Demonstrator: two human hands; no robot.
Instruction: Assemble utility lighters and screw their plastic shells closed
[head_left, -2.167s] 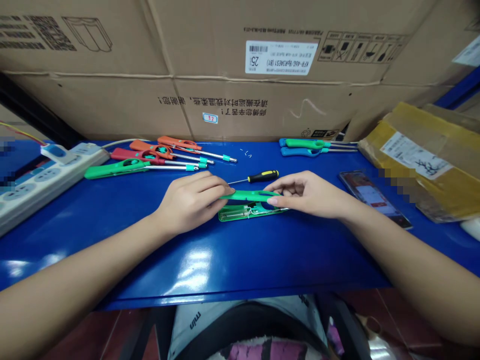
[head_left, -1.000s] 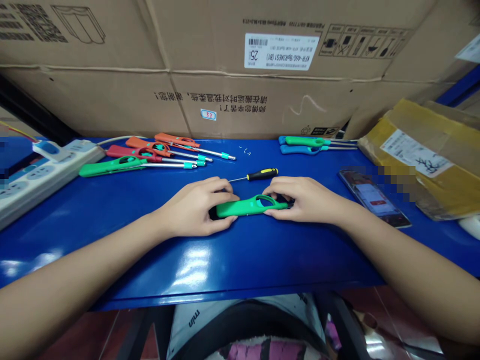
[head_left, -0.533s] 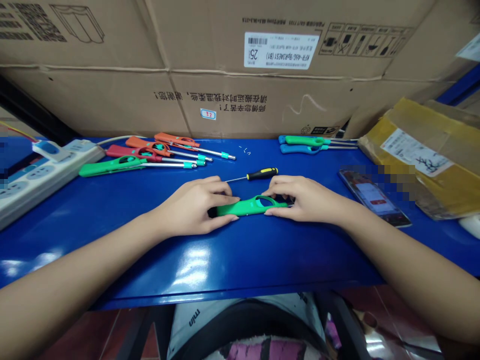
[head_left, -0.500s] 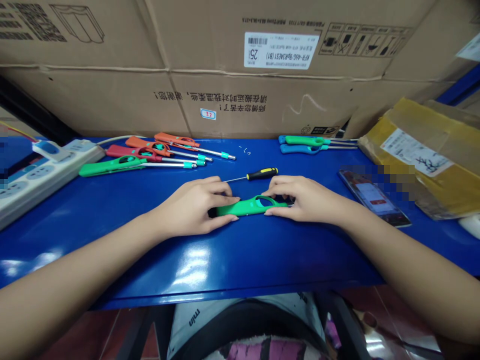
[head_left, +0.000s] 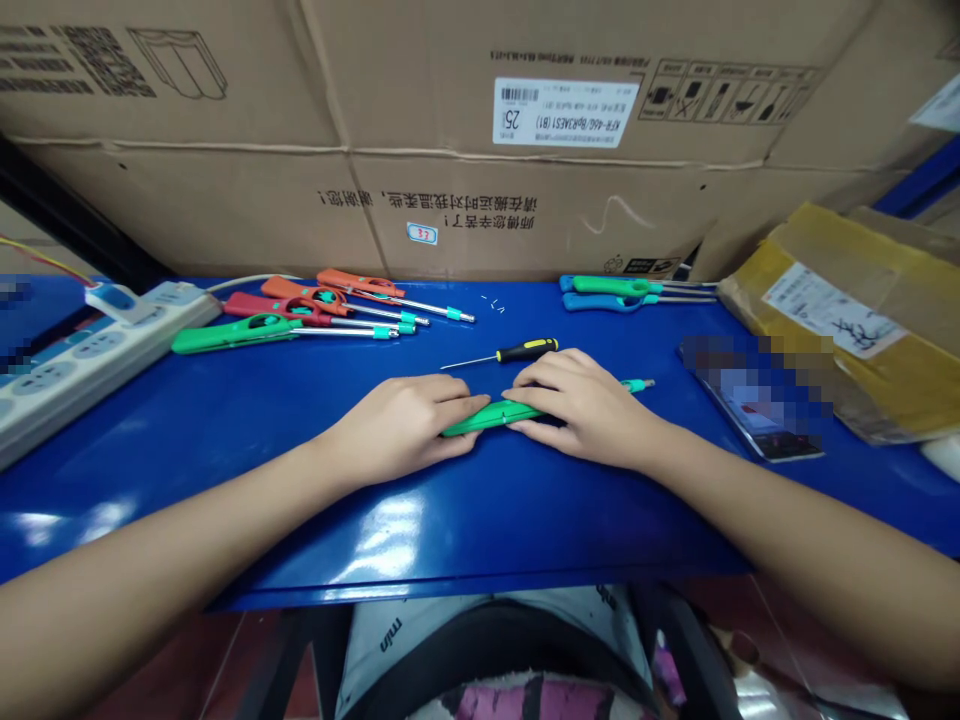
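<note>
Between my two hands lies a green long-necked gas lighter (head_left: 491, 414), turned so a narrow side with a seam faces up. My left hand (head_left: 409, 425) pinches its handle end between thumb and fingers. Farther along the body, my right hand (head_left: 581, 410) grips it and hides the trigger part. The lighter's teal tip (head_left: 637, 385) sticks out beyond my right hand. Just behind the hands rests a screwdriver (head_left: 527, 350) with a black and yellow handle, its thin shaft pointing left.
Several orange, red and green lighters (head_left: 236, 336) lie at the back left by a white power strip (head_left: 97, 345). Blue and green lighters (head_left: 607, 300) are at the back right. Small white bits (head_left: 493, 304), a phone (head_left: 750, 400) and a taped parcel (head_left: 847, 310) also lie on the table.
The green lighter has been rolled from its flat side onto its edge. My right hand has shifted left along it, from the neck onto the body, uncovering the tip.
</note>
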